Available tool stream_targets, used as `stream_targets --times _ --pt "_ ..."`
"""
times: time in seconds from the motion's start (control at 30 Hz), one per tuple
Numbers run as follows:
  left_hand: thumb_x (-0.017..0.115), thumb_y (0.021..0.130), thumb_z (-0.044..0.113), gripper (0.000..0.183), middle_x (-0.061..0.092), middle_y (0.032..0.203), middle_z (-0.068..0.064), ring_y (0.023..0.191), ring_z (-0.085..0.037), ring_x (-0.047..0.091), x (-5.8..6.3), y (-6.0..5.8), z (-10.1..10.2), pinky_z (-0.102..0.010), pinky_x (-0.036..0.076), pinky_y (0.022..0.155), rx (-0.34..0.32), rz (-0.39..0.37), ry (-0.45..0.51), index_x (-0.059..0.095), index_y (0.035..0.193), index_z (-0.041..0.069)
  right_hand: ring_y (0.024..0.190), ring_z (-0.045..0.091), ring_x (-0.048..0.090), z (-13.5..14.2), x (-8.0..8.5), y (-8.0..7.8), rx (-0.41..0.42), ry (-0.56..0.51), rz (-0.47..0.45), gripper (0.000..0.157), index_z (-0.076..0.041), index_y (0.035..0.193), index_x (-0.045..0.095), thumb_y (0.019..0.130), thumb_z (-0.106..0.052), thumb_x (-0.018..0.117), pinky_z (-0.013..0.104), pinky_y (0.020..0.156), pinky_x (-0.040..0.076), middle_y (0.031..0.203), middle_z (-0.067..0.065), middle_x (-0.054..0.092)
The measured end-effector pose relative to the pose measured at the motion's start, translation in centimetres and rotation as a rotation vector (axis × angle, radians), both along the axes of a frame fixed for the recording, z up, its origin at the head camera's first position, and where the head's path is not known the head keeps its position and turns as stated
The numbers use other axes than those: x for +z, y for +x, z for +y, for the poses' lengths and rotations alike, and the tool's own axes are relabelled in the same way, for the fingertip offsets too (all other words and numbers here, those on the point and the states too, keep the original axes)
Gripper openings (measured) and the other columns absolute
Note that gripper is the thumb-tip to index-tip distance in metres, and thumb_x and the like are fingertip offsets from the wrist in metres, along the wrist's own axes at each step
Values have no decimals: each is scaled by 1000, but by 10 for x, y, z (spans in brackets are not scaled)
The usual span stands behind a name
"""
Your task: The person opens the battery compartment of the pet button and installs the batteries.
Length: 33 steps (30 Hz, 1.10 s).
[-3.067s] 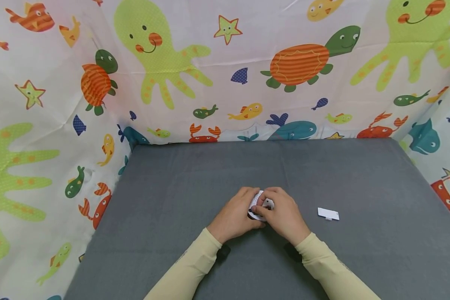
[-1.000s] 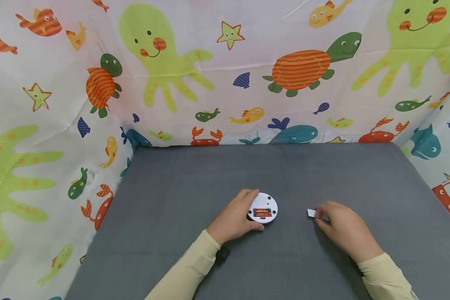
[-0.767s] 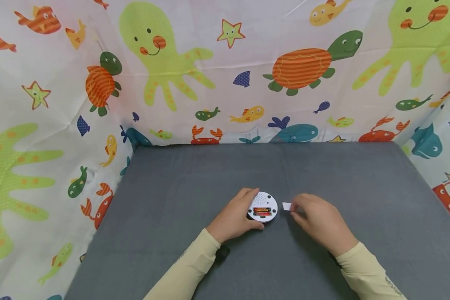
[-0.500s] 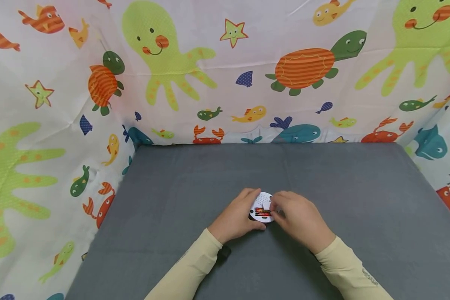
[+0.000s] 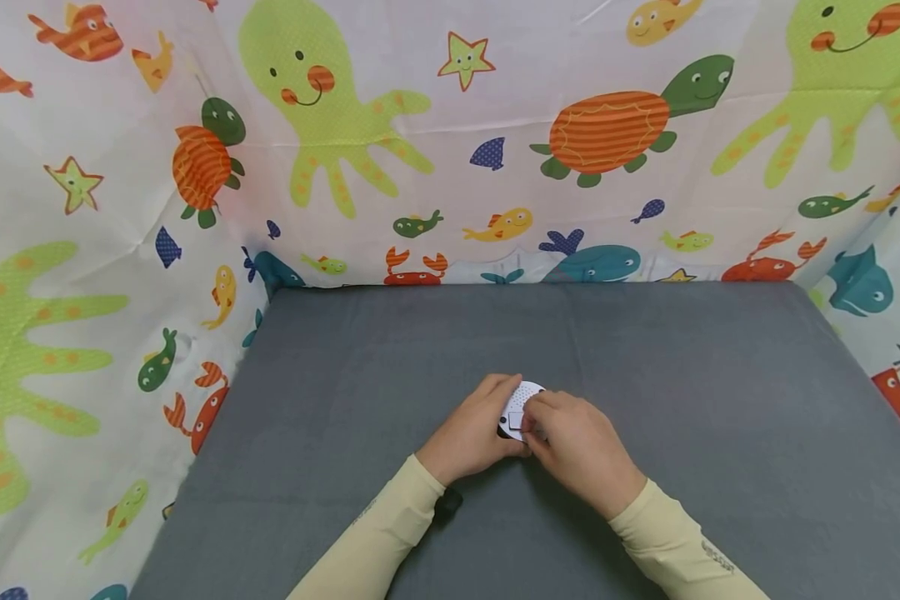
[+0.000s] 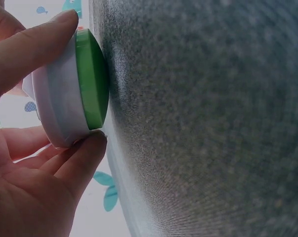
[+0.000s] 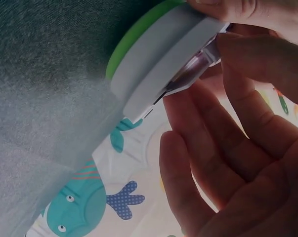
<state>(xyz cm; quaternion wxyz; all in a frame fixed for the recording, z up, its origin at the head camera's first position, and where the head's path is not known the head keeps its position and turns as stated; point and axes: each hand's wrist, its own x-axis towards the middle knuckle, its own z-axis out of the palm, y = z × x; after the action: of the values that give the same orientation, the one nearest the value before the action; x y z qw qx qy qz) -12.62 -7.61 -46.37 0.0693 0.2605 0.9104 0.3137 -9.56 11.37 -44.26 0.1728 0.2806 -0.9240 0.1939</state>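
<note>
My left hand grips a round white battery-powered device by its side, thumb and fingers on opposite edges. In the left wrist view its green domed face points down at the grey cloth, and the perforated back faces up. My right hand pinches a small white battery cover over the battery compartment. The right wrist view shows the cover tilted, with a gap between it and the white body. In the head view the cover and fingers hide the batteries.
Grey cloth covers the work surface. A white curtain printed with sea animals stands behind and at both sides. A small black wrist camera hangs beneath my left wrist.
My right hand left the device, picked up the cover from the cloth at the right and carried it left onto the compartment, covering the red batteries. My left hand kept holding the device.
</note>
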Motion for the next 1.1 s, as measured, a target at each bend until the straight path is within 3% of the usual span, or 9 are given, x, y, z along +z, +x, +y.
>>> stream_targets --times 0.17,0.37,0.6,0.9,1.1 --pt "91 89 30 96 51 161 -6 140 -19 58 0 0 1 -38 50 119 8 -14 1 40 166 6 79 13 60 1 -2 -1 -6 -12 -27 29 -16 82 70 77 -1 93 34 69 54 89 -5 70" --pt "92 89 28 98 49 163 -6 138 -20 58 0 0 2 -39 51 117 13 -48 8 38 167 8 100 20 66 10 -1 -5 -41 -56 -128 23 -16 87 74 82 -6 94 41 82 60 110 2 77" --pt "92 88 29 98 49 162 -6 135 -21 59 2 1 2 -40 52 116 15 -55 14 38 167 8 109 24 68 13 0 -7 -52 -86 -226 22 -26 82 73 84 -21 94 46 87 60 119 5 77" --pt "92 88 29 98 49 163 -7 136 -21 58 0 0 2 -41 51 117 26 -67 8 39 167 8 112 25 69 12 1 -6 -56 -51 -195 19 -22 88 79 81 -19 97 48 91 62 121 6 78" --pt "92 89 29 96 50 162 -7 139 -20 59 0 1 2 -40 51 117 23 -46 3 39 167 8 100 19 70 10 2 -6 -6 2 -101 20 -19 84 75 81 -9 92 41 83 62 111 1 78"
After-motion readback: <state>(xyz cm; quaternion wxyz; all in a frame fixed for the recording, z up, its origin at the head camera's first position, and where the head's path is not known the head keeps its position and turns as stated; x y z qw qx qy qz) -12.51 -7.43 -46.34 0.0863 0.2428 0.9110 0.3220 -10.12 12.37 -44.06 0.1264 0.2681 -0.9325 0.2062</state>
